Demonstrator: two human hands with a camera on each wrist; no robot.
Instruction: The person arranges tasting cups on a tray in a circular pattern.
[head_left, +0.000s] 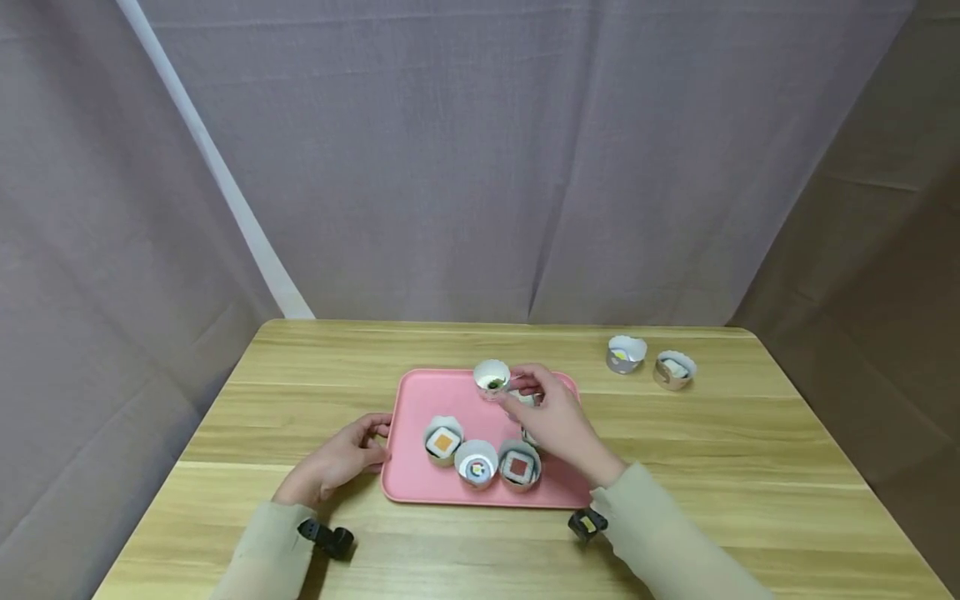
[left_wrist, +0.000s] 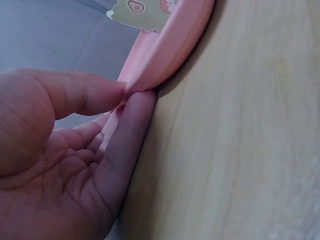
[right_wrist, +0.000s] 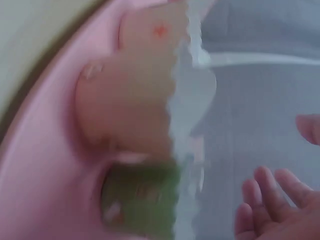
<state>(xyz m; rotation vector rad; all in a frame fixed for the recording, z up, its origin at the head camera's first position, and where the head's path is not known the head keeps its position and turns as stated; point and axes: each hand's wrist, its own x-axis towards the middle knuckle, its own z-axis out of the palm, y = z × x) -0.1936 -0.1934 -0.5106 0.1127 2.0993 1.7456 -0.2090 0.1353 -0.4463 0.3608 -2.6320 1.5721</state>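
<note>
A pink tray [head_left: 468, 400] lies on the table with several paper cupcake cups on it. My left hand [head_left: 341, 457] pinches its left rim between thumb and finger, as the left wrist view shows. Along the front are a cup with an orange-centred white block [head_left: 443, 442], a cup with a round blue-ringed piece [head_left: 476, 465] and a cup with a red-centred block [head_left: 520, 467]. My right hand [head_left: 558, 421] is beside a white cup with something dark green inside [head_left: 491, 380]. Its fingers look spread and empty in the right wrist view. It partly hides other cups.
Two more paper cups stand on the table beyond the tray's right side: a grey cup with a yellow piece [head_left: 626, 354] and a brown cup with a white piece [head_left: 674, 370]. Grey curtains [head_left: 420, 167] hang behind the wooden table [head_left: 330, 367].
</note>
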